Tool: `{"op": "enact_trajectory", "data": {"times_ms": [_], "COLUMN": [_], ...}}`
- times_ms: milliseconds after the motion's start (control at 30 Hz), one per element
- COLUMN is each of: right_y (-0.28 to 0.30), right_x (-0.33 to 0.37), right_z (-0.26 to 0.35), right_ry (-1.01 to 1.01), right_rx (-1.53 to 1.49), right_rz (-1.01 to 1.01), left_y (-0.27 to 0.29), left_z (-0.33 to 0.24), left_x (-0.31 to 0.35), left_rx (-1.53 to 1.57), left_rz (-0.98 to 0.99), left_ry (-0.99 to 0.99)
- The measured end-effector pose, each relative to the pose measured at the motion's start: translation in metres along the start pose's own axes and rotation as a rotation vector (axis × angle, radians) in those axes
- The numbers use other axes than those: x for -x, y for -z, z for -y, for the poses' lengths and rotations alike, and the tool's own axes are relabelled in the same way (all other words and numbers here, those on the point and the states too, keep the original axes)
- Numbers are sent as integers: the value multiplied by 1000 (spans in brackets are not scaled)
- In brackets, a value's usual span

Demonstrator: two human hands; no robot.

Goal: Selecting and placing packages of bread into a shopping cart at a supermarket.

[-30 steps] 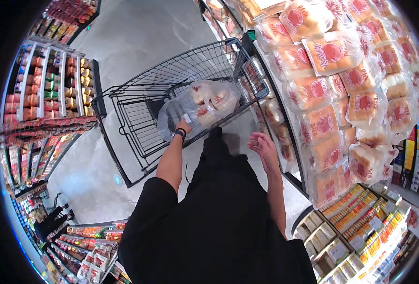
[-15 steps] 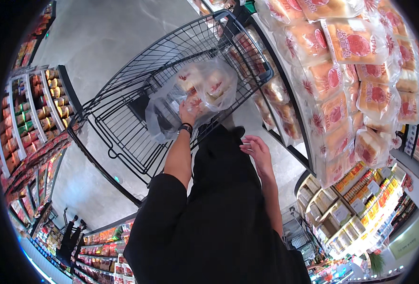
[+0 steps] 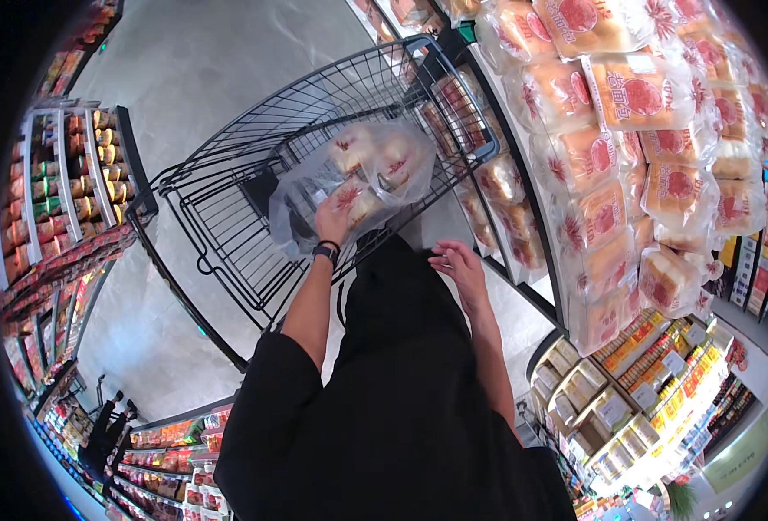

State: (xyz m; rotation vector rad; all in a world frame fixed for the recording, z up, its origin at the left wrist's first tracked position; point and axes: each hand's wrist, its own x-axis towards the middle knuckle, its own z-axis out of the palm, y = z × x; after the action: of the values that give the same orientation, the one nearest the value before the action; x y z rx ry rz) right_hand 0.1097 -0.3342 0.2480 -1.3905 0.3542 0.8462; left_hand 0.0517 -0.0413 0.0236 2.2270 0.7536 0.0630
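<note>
A clear plastic bag (image 3: 301, 195) with several round white buns (image 3: 399, 156) with red marks lies in the black wire shopping cart (image 3: 228, 204). My left hand (image 3: 332, 223), with a dark band at the wrist, is closed on the near side of this bag, beside the nearest bun. Part of its fingers is covered by the plastic. Right of the cart and beside my black clothing, my right hand (image 3: 462, 271) hangs in the air. Its fingers are loosely bent and apart, and nothing is in them.
A high display of bagged bread loaves (image 3: 601, 156) rises close on the right. Behind it stands a lit stand of packaged goods (image 3: 627, 391). Shelves of jars (image 3: 63, 187) are on the left. Far at lower left, a person in dark clothes (image 3: 106, 434) stands on the grey floor.
My left hand has shifted slightly left and down on the bag, its fingers drawn in. My right hand has moved a little left. The cart sits slightly lower in view.
</note>
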Motion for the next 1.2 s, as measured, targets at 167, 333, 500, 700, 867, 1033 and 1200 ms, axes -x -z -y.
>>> {"op": "enact_trajectory", "data": {"times_ms": [167,333,500,700,867,1033,1200], "right_y": [11,19,4,-4,40,88,129], "right_x": [-6,-12,-12,18,65,105,120], "right_z": [-4,0,23,34,48,56,44], "right_ry": [31,56,165,65,-88,-7,44], "right_rx": [-2,42,66,-455,-814,-922,-1074], "right_rz": [70,190,343,629,678,736,663], "left_y": [72,168,255,277,236,198,157], "left_z": [-36,-127,-225,-332,-362,-385,-423], "left_x": [28,62,107,137,134,140,146], "left_rx": [358,595,830,1374,1452,1251,1033], "left_rz": [-128,-156,-107,45,155,165,236], "left_ry": [37,-19,-98,-186,-57,-67,-122]}}
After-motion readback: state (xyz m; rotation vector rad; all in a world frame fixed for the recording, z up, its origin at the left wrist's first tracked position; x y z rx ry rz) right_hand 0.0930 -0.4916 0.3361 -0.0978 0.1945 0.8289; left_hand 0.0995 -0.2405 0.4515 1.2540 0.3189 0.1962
